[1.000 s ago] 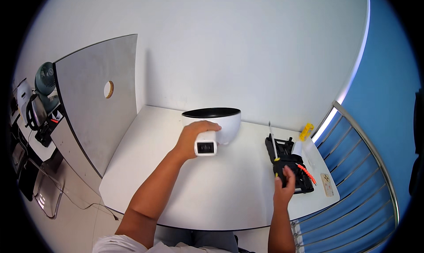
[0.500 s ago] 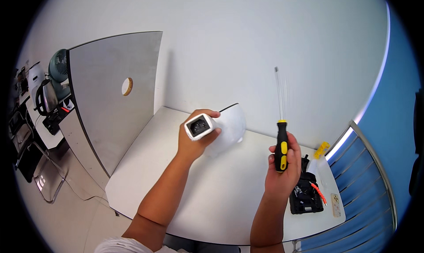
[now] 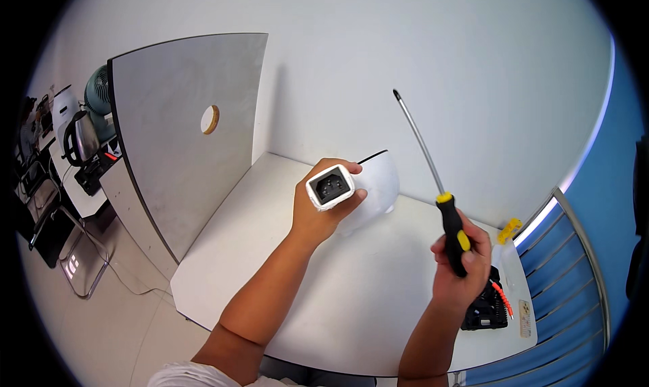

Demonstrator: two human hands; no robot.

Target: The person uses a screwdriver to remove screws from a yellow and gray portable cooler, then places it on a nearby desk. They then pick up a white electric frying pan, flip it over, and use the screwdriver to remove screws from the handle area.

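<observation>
My left hand (image 3: 316,204) is wrapped round the handle of a white, rounded appliance (image 3: 378,187) with a black edge. The handle's squarish end faces me, and a dark recess with small metal parts shows inside it. The appliance's exact kind cannot be made out. To the right, my right hand (image 3: 466,269) grips a screwdriver (image 3: 451,218) by its black and yellow handle. Its long metal shaft leans up and to the left, with the dark tip in the air, apart from the appliance.
Under both hands lies a white table (image 3: 324,306). On its right stand a black tool case (image 3: 488,312), an orange flexible shaft (image 3: 501,299) and a yellow object (image 3: 509,230). A grey panel (image 3: 182,130) borders the left, a metal railing (image 3: 588,252) the right.
The screwdriver has tilted, its tip swinging left. My right hand now sits lower and farther right in the picture. The view has shifted slightly; my left hand keeps its grip.
</observation>
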